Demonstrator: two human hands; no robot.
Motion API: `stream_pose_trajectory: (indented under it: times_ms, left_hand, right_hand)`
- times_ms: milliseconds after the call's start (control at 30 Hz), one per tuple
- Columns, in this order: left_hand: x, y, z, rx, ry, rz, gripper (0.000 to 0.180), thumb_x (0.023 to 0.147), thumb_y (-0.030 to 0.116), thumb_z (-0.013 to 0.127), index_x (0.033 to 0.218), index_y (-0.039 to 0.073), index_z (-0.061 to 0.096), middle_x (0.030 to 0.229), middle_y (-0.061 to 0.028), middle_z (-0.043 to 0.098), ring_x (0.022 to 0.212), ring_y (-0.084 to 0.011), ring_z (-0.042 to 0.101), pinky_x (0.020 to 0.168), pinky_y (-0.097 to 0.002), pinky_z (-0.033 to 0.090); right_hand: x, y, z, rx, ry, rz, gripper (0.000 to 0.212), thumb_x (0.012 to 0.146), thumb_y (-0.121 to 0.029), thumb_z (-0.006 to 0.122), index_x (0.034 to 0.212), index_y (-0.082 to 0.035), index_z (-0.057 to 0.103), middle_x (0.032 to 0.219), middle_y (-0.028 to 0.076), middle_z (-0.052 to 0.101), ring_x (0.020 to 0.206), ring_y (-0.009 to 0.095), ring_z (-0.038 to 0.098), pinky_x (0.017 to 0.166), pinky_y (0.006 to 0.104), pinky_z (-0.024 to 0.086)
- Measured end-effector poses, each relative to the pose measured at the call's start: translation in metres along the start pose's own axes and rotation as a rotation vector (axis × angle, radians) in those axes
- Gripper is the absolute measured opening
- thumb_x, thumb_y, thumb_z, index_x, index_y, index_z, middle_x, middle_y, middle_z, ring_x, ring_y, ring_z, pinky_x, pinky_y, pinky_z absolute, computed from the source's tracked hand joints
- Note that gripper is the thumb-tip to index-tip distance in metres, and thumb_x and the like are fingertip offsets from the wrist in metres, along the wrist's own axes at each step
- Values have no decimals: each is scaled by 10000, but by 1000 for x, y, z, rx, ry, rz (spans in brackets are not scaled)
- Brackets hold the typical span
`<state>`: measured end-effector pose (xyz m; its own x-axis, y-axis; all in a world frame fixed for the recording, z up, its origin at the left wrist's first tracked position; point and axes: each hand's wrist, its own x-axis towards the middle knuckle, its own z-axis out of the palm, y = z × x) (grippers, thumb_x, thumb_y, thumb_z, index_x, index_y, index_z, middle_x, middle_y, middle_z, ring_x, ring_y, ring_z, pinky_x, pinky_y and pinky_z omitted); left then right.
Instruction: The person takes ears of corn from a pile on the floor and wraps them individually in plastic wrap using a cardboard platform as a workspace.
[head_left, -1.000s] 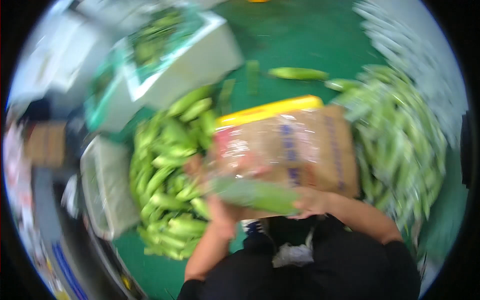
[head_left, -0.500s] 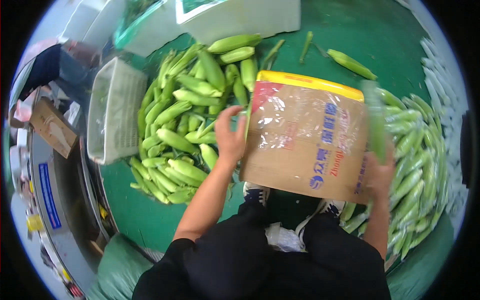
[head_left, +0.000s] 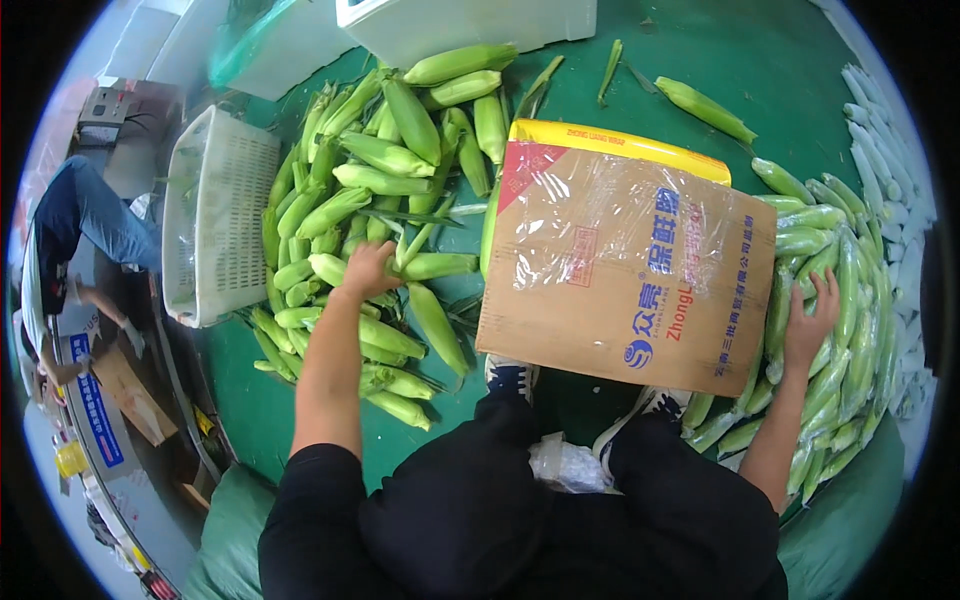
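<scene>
My left hand (head_left: 372,272) reaches into a heap of unwrapped corn (head_left: 385,180) in green husks. Its fingers are closed round the end of an ear of corn (head_left: 445,265) pointing right. My right hand (head_left: 812,312) rests with fingers apart over the pile of film-wrapped corn (head_left: 835,370) on the right. Between the hands stands a cardboard carton (head_left: 600,290), its top partly covered with clear film and a yellow strip along its far edge. Part of a green ear (head_left: 490,235) shows beside the carton's left edge.
A white plastic crate (head_left: 220,220) stands left of the heap, with white foam boxes (head_left: 470,25) at the back. A single ear (head_left: 705,108) lies on the green floor. Another person (head_left: 90,215) is at the far left. My shoes (head_left: 510,378) are under the carton's near edge.
My left hand has moved left from the carton's edge to the corn heap. My right hand has let go of a green ear and moved right from the carton onto the wrapped pile.
</scene>
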<state>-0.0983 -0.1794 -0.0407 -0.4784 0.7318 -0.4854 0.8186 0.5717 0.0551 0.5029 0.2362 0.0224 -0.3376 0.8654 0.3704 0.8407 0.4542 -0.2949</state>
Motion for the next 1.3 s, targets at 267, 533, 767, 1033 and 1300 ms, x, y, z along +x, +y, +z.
stream_pose_trajectory:
  times_ms: [267, 533, 767, 1033, 1300]
  left_hand:
    - [-34, 26, 39, -114, -173, -35, 909, 697, 361, 814, 1442, 44, 400, 1274, -238, 591, 1175, -437, 558, 985, -450, 478]
    - [-171, -2, -83, -1098, -571, 23, 1221, 601, 656, 855, 1464, -53, 361, 1275, -156, 599, 1124, -244, 600, 962, -361, 488]
    - [-33, 257, -145, -842, 290, 390, 720, 704, 102, 746, 1365, 32, 467, 1177, -126, 598, 1098, -254, 596, 932, -385, 491]
    - [21, 328, -139, -111, 435, 599, 543, 648, 185, 799, 1149, 79, 620, 1097, -139, 625, 1081, -369, 565, 906, -435, 510]
    - [27, 271, -122, -939, 512, 784, 498, 657, 100, 741, 1106, 33, 538, 1131, -160, 563, 1079, -358, 544, 985, -421, 441]
  right_hand:
    - [0, -54, -20, 309, -9, 45, 287, 918, -148, 671, 1183, -41, 641, 1265, 93, 616, 1178, 266, 572, 1003, 379, 440]
    - [31, -121, -23, 7, -696, 207, 554, 907, -561, 604, 797, -27, 703, 869, 173, 654, 869, 348, 649, 737, 446, 500]
    - [8, -143, 22, 160, -528, -63, 328, 920, -356, 659, 843, -38, 688, 819, 135, 644, 814, 309, 655, 715, 457, 494]
    - [-6, -143, 22, 1711, -219, 652, 171, 973, -126, 477, 1027, -10, 592, 1542, 148, 432, 1107, 226, 602, 1005, 372, 440]
    - [31, -180, 65, 244, -160, -736, 678, 675, -411, 836, 1186, -94, 523, 1152, 111, 584, 1077, 278, 561, 950, 421, 425]
